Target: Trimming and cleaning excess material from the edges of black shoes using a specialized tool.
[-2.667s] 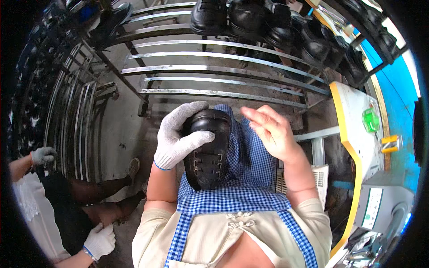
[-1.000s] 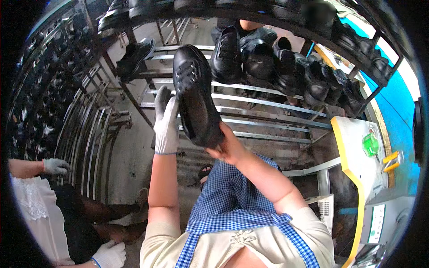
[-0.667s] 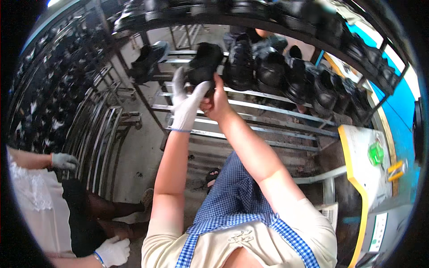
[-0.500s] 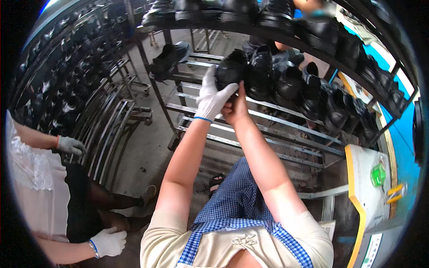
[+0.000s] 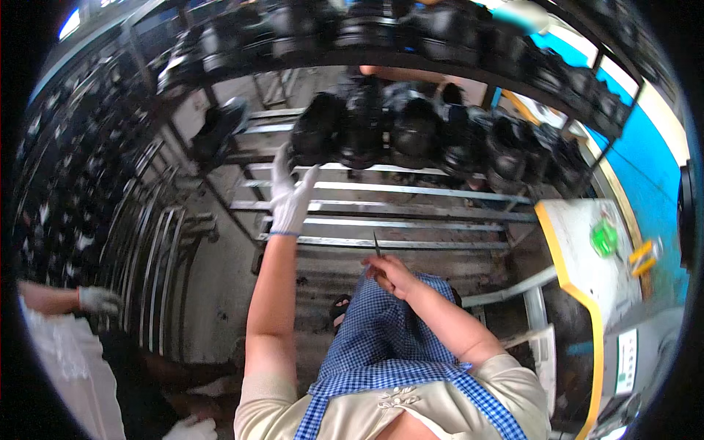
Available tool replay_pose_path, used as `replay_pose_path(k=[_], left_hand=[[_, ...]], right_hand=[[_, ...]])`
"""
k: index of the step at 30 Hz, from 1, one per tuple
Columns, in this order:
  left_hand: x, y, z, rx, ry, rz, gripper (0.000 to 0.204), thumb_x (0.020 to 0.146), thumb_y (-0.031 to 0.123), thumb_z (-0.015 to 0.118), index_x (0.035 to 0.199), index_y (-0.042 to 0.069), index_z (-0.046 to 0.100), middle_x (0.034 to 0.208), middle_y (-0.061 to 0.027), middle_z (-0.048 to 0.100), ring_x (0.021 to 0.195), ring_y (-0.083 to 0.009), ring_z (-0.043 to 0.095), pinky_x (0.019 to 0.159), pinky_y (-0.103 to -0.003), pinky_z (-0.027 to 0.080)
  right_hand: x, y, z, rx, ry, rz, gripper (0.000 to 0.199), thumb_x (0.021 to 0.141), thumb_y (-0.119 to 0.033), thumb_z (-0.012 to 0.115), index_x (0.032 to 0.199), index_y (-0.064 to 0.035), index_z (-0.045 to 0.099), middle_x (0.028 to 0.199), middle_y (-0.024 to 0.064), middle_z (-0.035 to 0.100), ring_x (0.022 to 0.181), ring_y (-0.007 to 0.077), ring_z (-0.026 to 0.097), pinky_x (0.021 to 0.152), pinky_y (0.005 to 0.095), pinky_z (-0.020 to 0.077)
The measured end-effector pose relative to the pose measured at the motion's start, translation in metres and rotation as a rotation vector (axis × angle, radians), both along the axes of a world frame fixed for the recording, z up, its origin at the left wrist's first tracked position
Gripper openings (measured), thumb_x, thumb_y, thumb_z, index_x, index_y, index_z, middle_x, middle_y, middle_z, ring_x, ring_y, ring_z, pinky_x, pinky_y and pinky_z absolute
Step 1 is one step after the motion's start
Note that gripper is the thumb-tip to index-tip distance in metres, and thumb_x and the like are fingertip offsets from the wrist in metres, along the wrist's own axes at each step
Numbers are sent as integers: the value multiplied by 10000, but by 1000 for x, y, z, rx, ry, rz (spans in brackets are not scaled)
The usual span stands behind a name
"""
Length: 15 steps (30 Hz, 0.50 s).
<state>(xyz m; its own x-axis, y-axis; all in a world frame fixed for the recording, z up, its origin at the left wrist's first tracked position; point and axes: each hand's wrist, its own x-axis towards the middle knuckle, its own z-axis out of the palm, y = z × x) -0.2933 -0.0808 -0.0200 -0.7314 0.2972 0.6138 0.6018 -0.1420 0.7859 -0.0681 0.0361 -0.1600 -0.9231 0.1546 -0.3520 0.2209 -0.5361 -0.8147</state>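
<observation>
My left hand [image 5: 290, 199], in a white knitted glove, reaches up to the rack with thumb and fingers apart. Its fingertips are just below a black shoe [image 5: 318, 130], at the left end of a row of black shoes on the middle shelf; whether they touch it I cannot tell. Lower down, in front of my checked apron [image 5: 381, 323], my bare right hand [image 5: 393, 276] is closed around a thin, dark, pointed tool [image 5: 377, 243] whose tip points upward. Its exact kind is not clear.
A lone black shoe [image 5: 218, 132] lies farther left on that shelf. More shoes fill the upper shelf [image 5: 381, 60]. At right stands a yellow-edged table [image 5: 568, 271] with a green object [image 5: 604, 237]. A co-worker's gloved hand [image 5: 100, 299] is at left.
My left hand has come away from the shoe, now standing on the shelf. My right hand has dropped toward my apron, showing the pointed tool. The view has shifted.
</observation>
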Motion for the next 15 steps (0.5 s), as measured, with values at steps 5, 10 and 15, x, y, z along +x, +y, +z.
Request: replay_pose_path(k=[5,10,15], left_hand=[[18,-3,-13,-117,-44,72,855,786,166,747,1492,84,271,1497,-182,332,1391,-300,314,1148,-408,251],[9,12,-1,-77,199,221,839,782,150,772,1471,30,308,1476,-209,366,1370,-293,344,1155,-401,222],[-4,29,0,-60,130,197,793,807,169,747,1461,20,324,1433,-184,423,1333,-269,391,1130,-358,258]], right_hand=[[98,43,-59,63,-172,-361,229,949,-280,580,974,-57,627,702,56,618,352,55,354,316,224,222],[148,45,-62,137,-140,-555,185,960,-251,574,959,-73,623,669,26,589,376,50,356,328,223,226],[152,37,-65,240,-127,-544,202,954,-288,596,925,-90,625,675,-28,580,478,32,390,436,207,277]])
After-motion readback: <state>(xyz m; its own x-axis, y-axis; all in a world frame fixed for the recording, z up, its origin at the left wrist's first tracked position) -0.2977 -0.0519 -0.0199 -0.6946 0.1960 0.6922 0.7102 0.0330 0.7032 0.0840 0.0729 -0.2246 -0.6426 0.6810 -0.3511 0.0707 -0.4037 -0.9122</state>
